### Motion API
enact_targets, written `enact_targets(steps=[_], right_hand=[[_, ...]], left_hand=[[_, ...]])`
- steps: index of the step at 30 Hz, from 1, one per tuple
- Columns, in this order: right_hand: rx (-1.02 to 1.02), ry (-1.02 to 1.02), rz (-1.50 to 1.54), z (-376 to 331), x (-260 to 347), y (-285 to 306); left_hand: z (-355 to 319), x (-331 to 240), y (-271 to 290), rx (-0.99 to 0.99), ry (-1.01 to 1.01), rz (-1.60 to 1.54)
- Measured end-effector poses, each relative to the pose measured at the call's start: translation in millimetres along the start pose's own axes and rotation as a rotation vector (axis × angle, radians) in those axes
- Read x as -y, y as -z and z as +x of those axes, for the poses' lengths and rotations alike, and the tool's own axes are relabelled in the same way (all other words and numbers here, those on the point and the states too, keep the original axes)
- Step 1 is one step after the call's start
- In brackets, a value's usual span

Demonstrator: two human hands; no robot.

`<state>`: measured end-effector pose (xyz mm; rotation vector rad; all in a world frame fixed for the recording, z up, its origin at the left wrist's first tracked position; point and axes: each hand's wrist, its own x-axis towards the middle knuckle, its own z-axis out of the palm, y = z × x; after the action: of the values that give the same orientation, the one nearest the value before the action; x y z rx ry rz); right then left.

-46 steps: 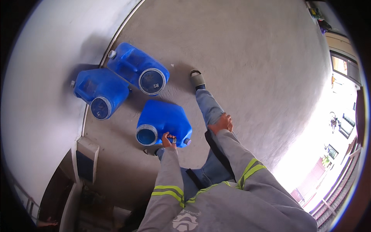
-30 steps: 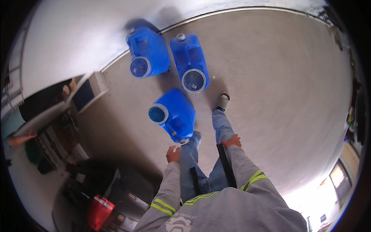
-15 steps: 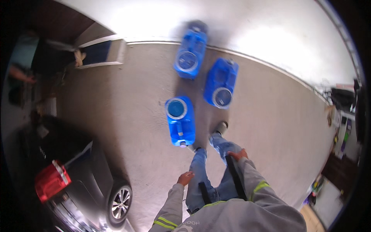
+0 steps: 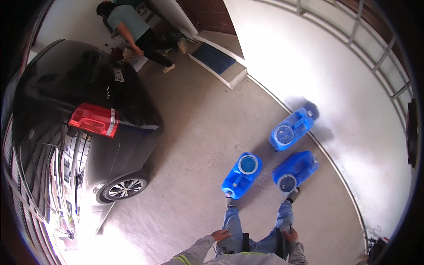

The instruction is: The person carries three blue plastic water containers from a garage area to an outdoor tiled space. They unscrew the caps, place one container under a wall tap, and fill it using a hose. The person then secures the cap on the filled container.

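My left hand lies against my left thigh, its fingers stretched out and holding nothing. On my right thigh rests my right hand, also without anything in it, its fingers laid along the jeans. In front of my feet, a blue water jug with a round lid and a built-in handle stands on the floor, its small spout toward me. Another blue jug is right beside my right foot. Farther off, close to the white wall, is a third blue jug. Neither hand touches any jug.
A dark car with a red tail light is parked at the left. Beyond it, a person in a light teal top bends by some items. A low step with a blue mat leads to a brown door. The white wall borders the right.
My view has turned left, so the car and the other person show more fully and the jugs appear farther right. My left hand has come onto my thigh. The jugs remain standing on the floor.
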<state>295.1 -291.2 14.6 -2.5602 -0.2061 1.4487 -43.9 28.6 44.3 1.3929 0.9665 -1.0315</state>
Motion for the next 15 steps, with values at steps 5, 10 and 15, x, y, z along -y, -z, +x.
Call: enact_targets(steps=[5, 10, 15], right_hand=[[0.185, -0.171, 0.513, 57, -56, 130], [0.127, -0.174, 0.339, 102, -75, 217], [0.257, -0.032, 0.403, 104, -41, 238]], left_hand=[[-20, -59, -66, -0.13, 0.135, -0.132], [2, -129, -116, -0.313, 0.024, -0.166], [4, -156, -145, -0.25, -0.139, -0.076]])
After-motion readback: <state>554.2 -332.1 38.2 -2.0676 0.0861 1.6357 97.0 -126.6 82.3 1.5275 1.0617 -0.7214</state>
